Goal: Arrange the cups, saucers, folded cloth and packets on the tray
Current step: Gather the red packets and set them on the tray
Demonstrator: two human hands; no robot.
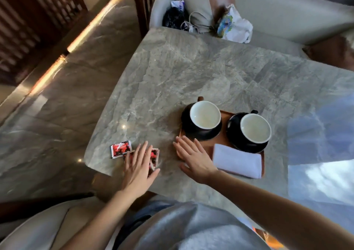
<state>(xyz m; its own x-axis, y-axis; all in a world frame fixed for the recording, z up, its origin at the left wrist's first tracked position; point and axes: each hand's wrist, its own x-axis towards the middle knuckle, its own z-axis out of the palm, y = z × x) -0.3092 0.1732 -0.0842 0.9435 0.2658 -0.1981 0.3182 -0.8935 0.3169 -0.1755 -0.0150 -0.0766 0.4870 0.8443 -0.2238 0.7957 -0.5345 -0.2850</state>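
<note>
Your left hand point(138, 166) lies flat, fingers point(140, 152) straight, on the red packets point(121, 148) at lower centre-left, while your right hand point(193, 160) rests open at the left edge of the tray point(223, 141), which holds the cups point(205, 115), saucers point(201, 135) and cloth point(237, 160).

Soft daylight, pale glare on the marble table point(191, 73) at right; wide-angle bending and blur toward edges

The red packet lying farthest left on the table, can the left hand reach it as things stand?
Probably yes. The left hand rests open on the other packets, and the red packet lies uncovered just beside its fingertips, with only bare table between.
</note>
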